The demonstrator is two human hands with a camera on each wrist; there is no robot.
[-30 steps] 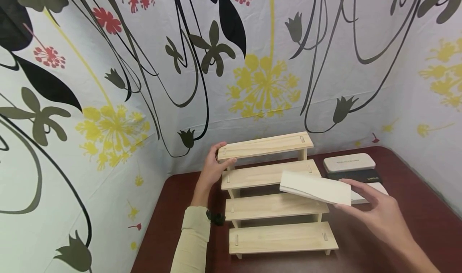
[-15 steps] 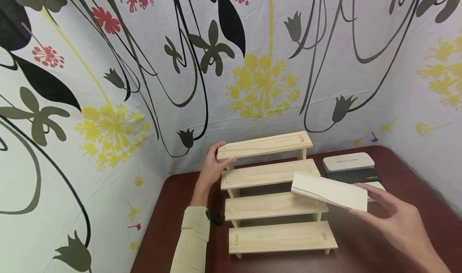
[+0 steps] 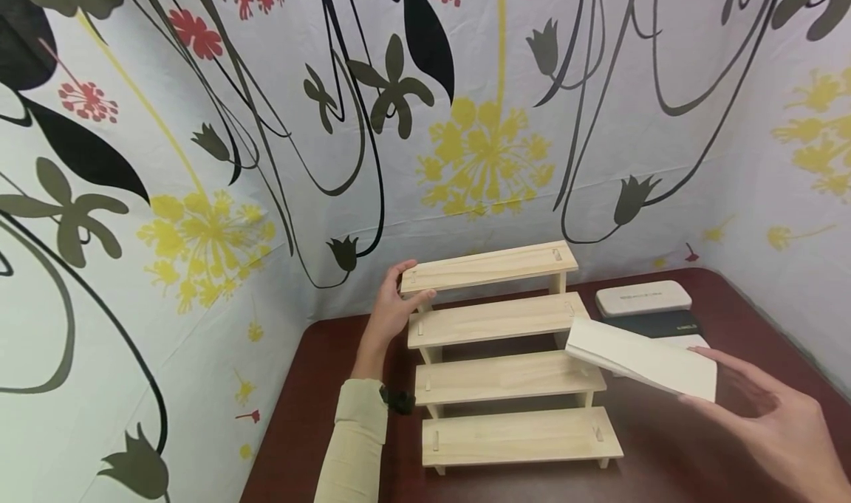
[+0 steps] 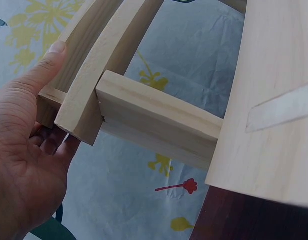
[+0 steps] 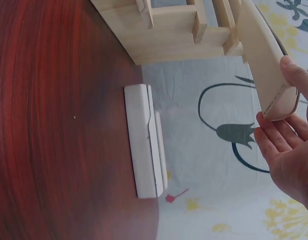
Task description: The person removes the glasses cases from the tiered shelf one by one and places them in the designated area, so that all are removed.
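Observation:
A pale wooden tiered display stand with several steps stands on the dark red table. My left hand grips the left end of its top step, thumb in front and fingers behind. In the left wrist view, that hand wraps the ends of the wooden pieces. My right hand pinches a slim cream glasses case by its right end, thumb on the near edge and fingers on the far edge. The case is held tilted in the air, to the right of the steps. The right wrist view shows its seamed end.
Behind the right hand lie a white case, a black case and another white case, partly covered by the held one. The reddish table meets a flower-printed cloth at the back and sides.
My right hand has carried the cream glasses case right and slightly nearer, away from above the middle steps. The left hand and the stand have stayed in place.

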